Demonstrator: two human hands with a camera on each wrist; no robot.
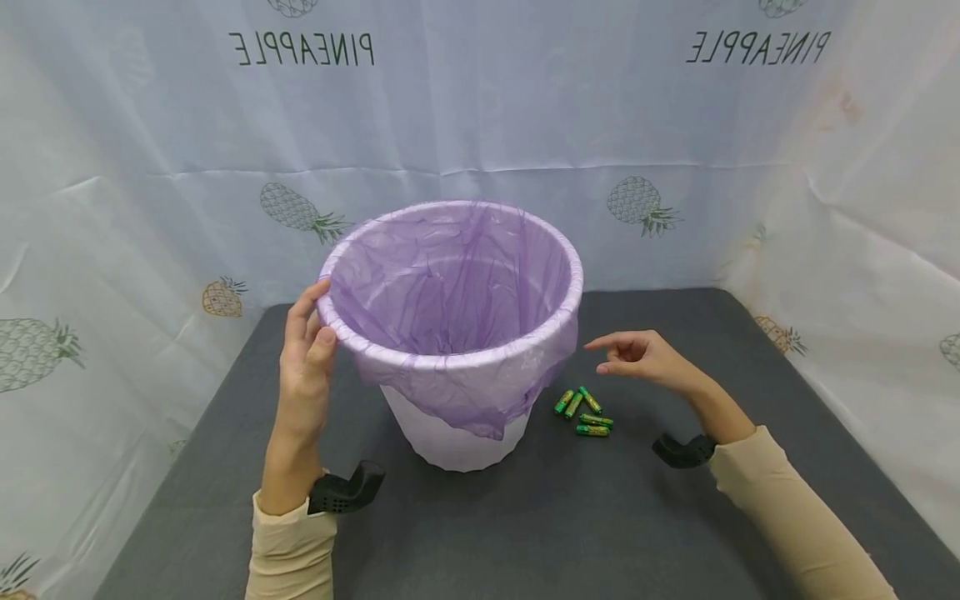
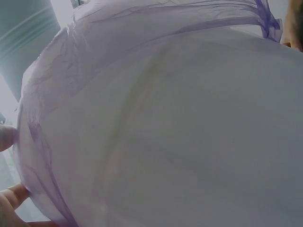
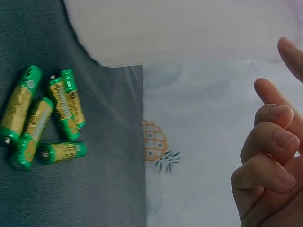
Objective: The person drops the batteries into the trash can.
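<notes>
Your left hand (image 1: 303,367) rests its relaxed fingers against the rim of a round white bin (image 1: 453,440) lined with a translucent purple plastic bag (image 1: 468,393), roughly midway between the dark grey table's (image 1: 525,542) side edges. Your right hand (image 1: 651,358), fingers loosely bent, nothing grasped, hovers near five green-and-gold cylindrical batteries (image 1: 593,431) lying between bin and right edge.

Left sleeve (image 1: 292,554), right sleeve (image 1: 798,517): both beige, creased. Left mount (image 1: 348,490), right mount (image 1: 684,451): both black, curved, wrist-worn; left one dotted with small holes.

Battery labels (image 3: 63,106) blurred; bin (image 2: 189,123) cut off, left wrist view.
</notes>
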